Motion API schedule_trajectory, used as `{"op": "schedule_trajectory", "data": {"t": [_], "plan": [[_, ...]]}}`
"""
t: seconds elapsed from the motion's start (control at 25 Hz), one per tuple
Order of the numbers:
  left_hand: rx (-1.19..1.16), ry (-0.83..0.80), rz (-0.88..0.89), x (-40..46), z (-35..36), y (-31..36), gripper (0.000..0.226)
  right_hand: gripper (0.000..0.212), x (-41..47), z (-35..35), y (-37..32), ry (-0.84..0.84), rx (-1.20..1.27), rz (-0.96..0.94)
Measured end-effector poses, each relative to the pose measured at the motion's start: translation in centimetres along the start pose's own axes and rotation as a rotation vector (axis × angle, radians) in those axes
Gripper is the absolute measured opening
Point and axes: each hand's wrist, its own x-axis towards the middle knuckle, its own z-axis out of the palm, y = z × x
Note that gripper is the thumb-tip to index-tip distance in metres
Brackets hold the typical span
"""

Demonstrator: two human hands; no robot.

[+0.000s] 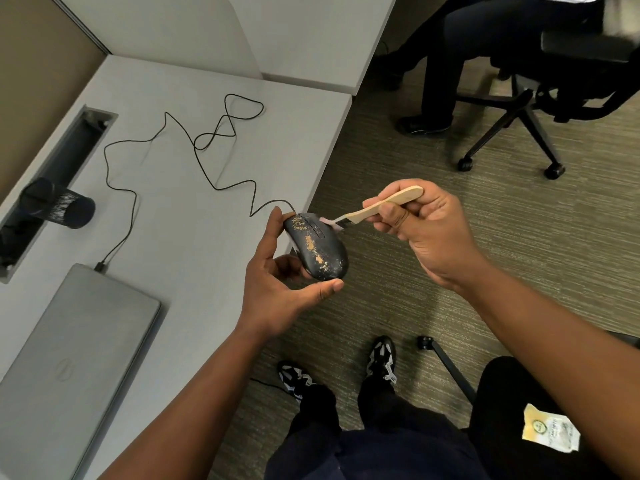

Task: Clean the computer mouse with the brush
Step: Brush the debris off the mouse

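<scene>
Black computer mouse (317, 247), held in the air just past the edge of the grey desk (194, 140), above the carpet. Spotted with yellow-brown crumbs on the left button, down the middle of the back and near the tail. Long axis from upper left to lower right, cable end up and away, tail toward the body. Cradled by the left hand (277, 271): fingertips along the far left side, thumb under the tail end, fingers curled round the shell. Cable (194, 147) in loose loops across the desk, down to a plug at the closed laptop (76, 358).

Brush (377, 207) with a pale wooden handle, pinched by the right hand (429, 230) between thumb and curled fingers. Bristle head at the upper right side of the mouse, beside the wheel, touching or almost touching; hard to tell which. Handle across the long axis of the mouse, from the right.

By judgement, cleaning only just begun, most dirt still in place. Dirt to the lower left of the bristles, so next strokes probably along the back toward the tail, the right hand alone near enough for that.

Further out: a black mesh pen cup (57, 204) on its side by the cable slot, an office chair (540, 98) with a seated person's legs, own shoes below.
</scene>
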Motion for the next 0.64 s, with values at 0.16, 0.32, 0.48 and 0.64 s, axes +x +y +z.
{"op": "schedule_trajectory", "data": {"t": [0.16,0.32,0.48,0.64], "plan": [[0.022,0.026,-0.038,0.3,-0.3,-0.6,0.130,0.012,-0.7,-0.7,-0.2,-0.060,-0.016,-0.014],[0.053,0.047,-0.047,0.7,-0.3,-0.8,0.128,0.013,-1.2,-1.1,-0.1,-0.081,-0.012,-0.008],[0.066,0.043,-0.058,1.0,-0.6,-0.9,0.132,0.009,-1.0,-2.0,-0.1,-0.105,-0.035,-0.004],[0.082,0.024,-0.055,1.3,-0.9,-1.1,0.136,0.012,0.4,-2.0,-0.1,0.009,0.020,-0.046]]}}
